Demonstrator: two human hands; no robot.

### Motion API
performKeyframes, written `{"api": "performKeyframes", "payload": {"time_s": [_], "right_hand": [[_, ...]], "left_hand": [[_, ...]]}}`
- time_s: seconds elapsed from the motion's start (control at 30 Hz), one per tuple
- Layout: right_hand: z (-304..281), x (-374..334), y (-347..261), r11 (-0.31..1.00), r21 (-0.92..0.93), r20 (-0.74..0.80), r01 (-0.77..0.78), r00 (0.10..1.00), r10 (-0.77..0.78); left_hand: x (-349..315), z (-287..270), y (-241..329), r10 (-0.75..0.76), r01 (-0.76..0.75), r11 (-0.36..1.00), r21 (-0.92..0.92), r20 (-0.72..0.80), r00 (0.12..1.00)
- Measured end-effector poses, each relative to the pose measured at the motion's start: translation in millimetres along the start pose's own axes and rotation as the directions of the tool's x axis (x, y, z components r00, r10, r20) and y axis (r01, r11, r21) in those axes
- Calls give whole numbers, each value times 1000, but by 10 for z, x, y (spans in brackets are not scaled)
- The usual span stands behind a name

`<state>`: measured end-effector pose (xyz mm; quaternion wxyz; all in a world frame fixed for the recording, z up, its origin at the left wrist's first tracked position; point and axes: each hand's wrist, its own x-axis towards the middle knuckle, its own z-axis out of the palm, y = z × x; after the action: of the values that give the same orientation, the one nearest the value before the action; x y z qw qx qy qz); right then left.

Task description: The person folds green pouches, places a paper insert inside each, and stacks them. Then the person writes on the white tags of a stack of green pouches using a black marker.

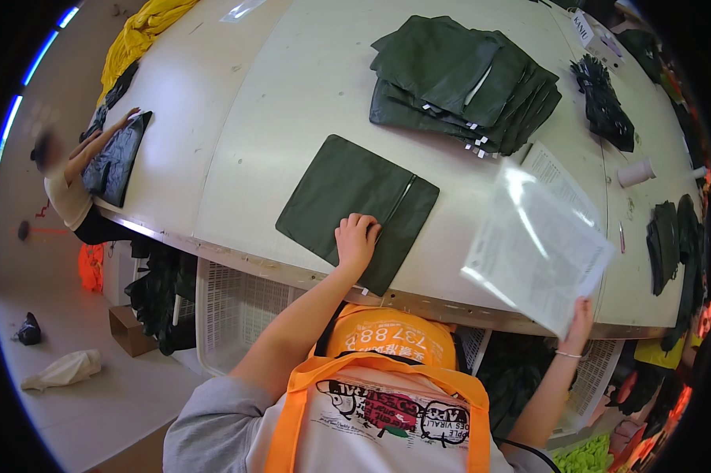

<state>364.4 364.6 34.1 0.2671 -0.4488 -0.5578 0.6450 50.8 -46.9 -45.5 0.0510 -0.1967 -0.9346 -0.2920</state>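
Note:
A dark green fabric pouch [336, 185] lies flat on the table in front of me, with a zip across it near its right side. My left hand [357, 239] rests on the pouch at the zip, its fingers bent and closed on the fabric there. My right hand [577, 325] grips the lower corner of a clear plastic bag [529, 256] with pale print on it, tilted above the table's right part. Behind that bag, more printed clear plastic [560, 180] lies on the table. A tall pile of similar green pouches [442, 67] sits at the far side.
A white thread spool [636, 172], a dark folded bundle [603, 102] and a box [598, 38] stand at the right. White baskets [241, 303] sit beneath the table edge. Another person [68, 181] handles dark fabric [119, 162] at the left, near yellow cloth [139, 39].

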Motion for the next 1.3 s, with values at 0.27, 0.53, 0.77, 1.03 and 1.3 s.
{"api": "performKeyframes", "payload": {"time_s": [0.27, 0.53, 0.77, 1.03, 1.3], "right_hand": [[810, -550, 548, 996, 5, 250, -90, 964, 86], [1130, -670, 358, 989, -121, 306, -82, 945, 116], [1942, -581, 521, 989, -128, 352, -68, 930, 110], [3236, -1031, 1029, 962, -41, 560, -270, 791, 246], [3367, -659, 1129, 973, -229, 631, -12, 760, 157]], "left_hand": [[-37, 39, -19, 51, -51, 999, 15, -25, 998], [68, 16, -146, -9, -3, 980, -199, -61, 998], [126, -494, -104, 23, 20, 979, -202, 209, 978], [139, -281, -7, 103, -70, 971, -229, 134, 986], [249, -281, -130, 43, -13, 971, -238, 122, 992]]}}
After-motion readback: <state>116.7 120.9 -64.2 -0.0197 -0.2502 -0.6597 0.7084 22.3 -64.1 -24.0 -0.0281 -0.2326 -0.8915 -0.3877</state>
